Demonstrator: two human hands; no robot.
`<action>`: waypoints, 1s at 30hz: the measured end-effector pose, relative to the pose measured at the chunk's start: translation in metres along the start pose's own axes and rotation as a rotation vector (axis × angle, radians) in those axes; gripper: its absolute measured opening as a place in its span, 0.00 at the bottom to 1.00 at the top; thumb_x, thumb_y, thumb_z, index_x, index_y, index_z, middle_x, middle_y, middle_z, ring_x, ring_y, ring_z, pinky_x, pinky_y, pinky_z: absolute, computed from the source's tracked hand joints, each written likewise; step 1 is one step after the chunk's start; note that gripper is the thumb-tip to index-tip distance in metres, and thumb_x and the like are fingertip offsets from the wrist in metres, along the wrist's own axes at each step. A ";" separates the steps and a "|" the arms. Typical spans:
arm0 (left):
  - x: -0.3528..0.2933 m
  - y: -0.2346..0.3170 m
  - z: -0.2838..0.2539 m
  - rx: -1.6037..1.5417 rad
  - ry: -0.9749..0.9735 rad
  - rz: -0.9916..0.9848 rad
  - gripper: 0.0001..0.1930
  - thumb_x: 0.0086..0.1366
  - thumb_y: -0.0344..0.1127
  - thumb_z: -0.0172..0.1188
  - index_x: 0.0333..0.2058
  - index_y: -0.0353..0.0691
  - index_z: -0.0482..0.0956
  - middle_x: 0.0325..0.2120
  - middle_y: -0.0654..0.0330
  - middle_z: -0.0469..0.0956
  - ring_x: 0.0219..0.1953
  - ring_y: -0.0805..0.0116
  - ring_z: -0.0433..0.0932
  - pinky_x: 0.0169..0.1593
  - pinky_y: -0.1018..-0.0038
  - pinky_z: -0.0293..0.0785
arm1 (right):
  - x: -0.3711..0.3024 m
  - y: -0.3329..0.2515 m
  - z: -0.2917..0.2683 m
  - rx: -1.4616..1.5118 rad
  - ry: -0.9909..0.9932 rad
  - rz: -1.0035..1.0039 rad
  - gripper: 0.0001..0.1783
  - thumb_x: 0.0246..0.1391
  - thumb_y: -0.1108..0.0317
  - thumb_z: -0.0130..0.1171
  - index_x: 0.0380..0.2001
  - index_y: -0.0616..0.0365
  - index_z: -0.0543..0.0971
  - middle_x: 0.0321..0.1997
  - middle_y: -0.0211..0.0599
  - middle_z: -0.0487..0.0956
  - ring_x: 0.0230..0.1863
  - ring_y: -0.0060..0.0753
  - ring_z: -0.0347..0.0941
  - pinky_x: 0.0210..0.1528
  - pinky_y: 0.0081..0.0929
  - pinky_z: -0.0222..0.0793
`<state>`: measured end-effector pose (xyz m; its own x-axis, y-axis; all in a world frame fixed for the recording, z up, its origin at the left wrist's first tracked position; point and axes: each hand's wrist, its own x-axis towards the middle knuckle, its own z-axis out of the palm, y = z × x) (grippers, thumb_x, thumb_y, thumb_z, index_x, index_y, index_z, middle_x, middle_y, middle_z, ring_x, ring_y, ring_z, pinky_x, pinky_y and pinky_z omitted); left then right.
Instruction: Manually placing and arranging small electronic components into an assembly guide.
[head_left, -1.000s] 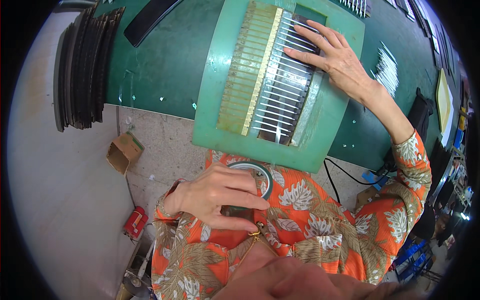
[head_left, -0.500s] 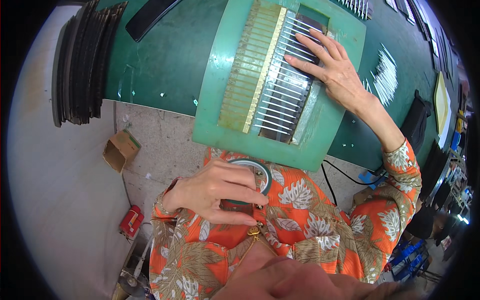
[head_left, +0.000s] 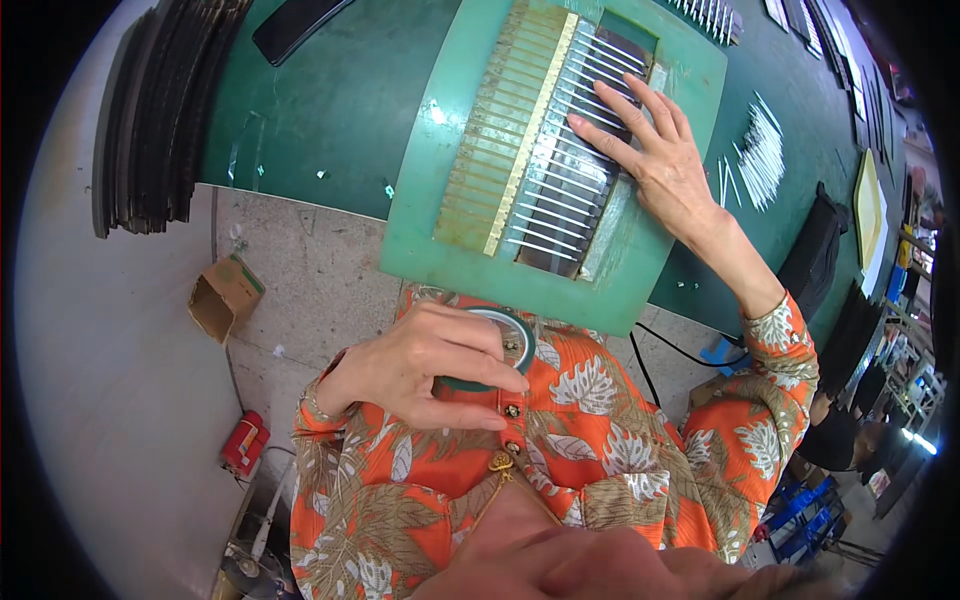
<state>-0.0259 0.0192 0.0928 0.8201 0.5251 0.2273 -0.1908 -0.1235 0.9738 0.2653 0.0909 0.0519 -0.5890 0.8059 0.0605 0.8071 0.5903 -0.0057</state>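
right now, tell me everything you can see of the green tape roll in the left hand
The tape roll is a small ring, dark green on its outer band with a paler inner rim. The left hand closes its grip on it: fingers cover its near side and most of its hole, so only the top arc shows. It sits tilted, held against the orange leaf-print shirt, just below the near edge of the green board and apart from it. No loose end of tape is visible.

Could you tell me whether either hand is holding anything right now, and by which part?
The left hand grips a green tape roll around its rim. The right hand holds nothing, lying flat on the white rods.
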 end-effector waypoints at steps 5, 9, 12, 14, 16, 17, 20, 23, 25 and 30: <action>-0.014 0.002 0.001 -0.032 -0.004 -0.029 0.19 0.43 0.36 0.71 0.37 0.38 0.82 0.23 0.61 0.74 0.22 0.68 0.71 0.25 0.74 0.65 | -0.003 -0.022 -0.003 -0.036 -0.008 0.023 0.44 0.36 0.87 0.49 0.58 0.31 0.66 0.65 0.31 0.57 0.67 0.43 0.49 0.65 0.43 0.49; -0.025 -0.001 0.007 -0.067 0.018 -0.056 0.17 0.46 0.37 0.68 0.35 0.37 0.82 0.21 0.60 0.73 0.22 0.67 0.71 0.26 0.74 0.65 | -0.009 -0.034 -0.010 0.063 -0.039 0.064 0.44 0.36 0.87 0.49 0.58 0.33 0.66 0.65 0.31 0.58 0.66 0.43 0.49 0.65 0.42 0.49; -0.030 -0.009 0.008 -0.093 0.035 -0.035 0.15 0.48 0.38 0.66 0.34 0.36 0.83 0.21 0.60 0.74 0.22 0.68 0.71 0.26 0.74 0.65 | -0.016 -0.043 -0.008 -0.001 -0.017 0.058 0.41 0.38 0.85 0.49 0.57 0.34 0.67 0.63 0.34 0.59 0.65 0.45 0.51 0.64 0.44 0.50; -0.033 -0.010 0.008 -0.105 0.043 -0.026 0.15 0.49 0.39 0.65 0.33 0.36 0.83 0.21 0.59 0.74 0.22 0.68 0.72 0.26 0.74 0.65 | -0.018 -0.050 -0.006 0.001 -0.002 0.069 0.42 0.37 0.86 0.49 0.57 0.35 0.67 0.64 0.34 0.59 0.66 0.45 0.50 0.64 0.43 0.50; -0.035 -0.012 0.008 -0.175 0.036 -0.099 0.14 0.50 0.39 0.64 0.33 0.35 0.83 0.21 0.59 0.74 0.22 0.69 0.72 0.26 0.75 0.64 | -0.019 -0.055 -0.003 0.007 0.028 0.083 0.44 0.34 0.87 0.50 0.58 0.36 0.67 0.65 0.32 0.58 0.66 0.44 0.50 0.64 0.42 0.50; -0.036 -0.013 0.008 -0.209 0.032 -0.136 0.14 0.50 0.39 0.63 0.33 0.35 0.83 0.21 0.59 0.75 0.22 0.70 0.72 0.26 0.75 0.64 | -0.020 -0.055 -0.005 0.007 0.029 0.085 0.44 0.34 0.87 0.50 0.58 0.36 0.67 0.65 0.32 0.58 0.66 0.44 0.50 0.64 0.42 0.50; -0.037 -0.015 0.008 -0.205 0.011 -0.172 0.14 0.51 0.40 0.63 0.33 0.35 0.83 0.22 0.59 0.76 0.22 0.70 0.72 0.26 0.76 0.64 | -0.022 -0.055 -0.013 0.087 -0.031 0.100 0.45 0.33 0.87 0.50 0.58 0.36 0.66 0.64 0.33 0.59 0.66 0.44 0.50 0.64 0.42 0.50; -0.039 -0.022 0.005 -0.223 -0.021 -0.223 0.14 0.52 0.40 0.63 0.33 0.35 0.83 0.22 0.59 0.77 0.22 0.70 0.73 0.26 0.76 0.64 | -0.029 -0.060 -0.005 0.058 0.006 0.108 0.45 0.33 0.87 0.50 0.58 0.36 0.67 0.64 0.33 0.59 0.66 0.45 0.50 0.64 0.42 0.51; -0.040 -0.029 0.002 -0.262 -0.058 -0.288 0.14 0.52 0.39 0.62 0.33 0.35 0.83 0.23 0.58 0.78 0.23 0.70 0.73 0.26 0.76 0.64 | -0.031 -0.062 -0.002 0.043 0.024 0.114 0.45 0.32 0.87 0.50 0.57 0.36 0.67 0.64 0.33 0.59 0.66 0.45 0.50 0.64 0.42 0.51; -0.038 -0.045 0.005 -0.278 -0.056 -0.221 0.08 0.53 0.31 0.61 0.33 0.41 0.84 0.23 0.63 0.78 0.21 0.78 0.69 0.22 0.80 0.59 | -0.032 -0.065 -0.003 0.032 0.033 0.128 0.45 0.32 0.87 0.50 0.57 0.38 0.67 0.65 0.33 0.58 0.65 0.46 0.51 0.63 0.43 0.51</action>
<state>-0.0462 0.0006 0.0400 0.8846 0.4659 0.0180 -0.1384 0.2256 0.9643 0.2322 0.0269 0.0531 -0.4796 0.8728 0.0904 0.8734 0.4847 -0.0470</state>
